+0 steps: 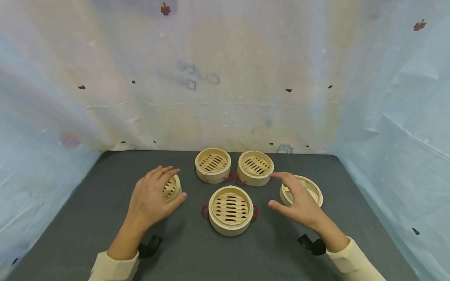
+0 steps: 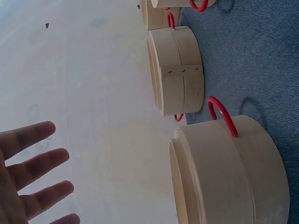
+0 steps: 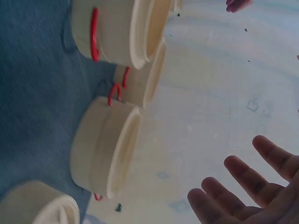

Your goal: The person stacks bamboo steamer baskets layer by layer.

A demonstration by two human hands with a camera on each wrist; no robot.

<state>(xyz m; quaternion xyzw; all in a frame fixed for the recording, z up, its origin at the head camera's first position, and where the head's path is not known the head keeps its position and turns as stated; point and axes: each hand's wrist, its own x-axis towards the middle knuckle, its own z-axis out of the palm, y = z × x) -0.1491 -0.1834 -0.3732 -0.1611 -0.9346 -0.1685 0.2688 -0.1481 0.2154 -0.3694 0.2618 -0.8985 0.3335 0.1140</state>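
From the head view, the left hand (image 1: 149, 199) hovers with fingers spread and released over a small bamboo steamer (image 1: 172, 187) toward the left edge of the grey desk (image 1: 88, 218); the right hand (image 1: 299, 201) hangs open over a bamboo lid (image 1: 309, 187) toward the right edge. Three handled steamers (red wire loops) sit between them, one nearest the front (image 1: 230, 209). Both wrist views show straight, empty fingers (image 2: 32, 161) (image 3: 243, 177).

Three bamboo steamer baskets with red wire handles stood on the bench: one near (image 1: 230, 209), one back left (image 1: 213, 164), one back right (image 1: 255, 168). Two smaller bamboo pieces without handles lay there too, one left (image 1: 171, 187), one right (image 1: 307, 188). Two hands were in view, left (image 1: 151, 199) and right (image 1: 299, 201).
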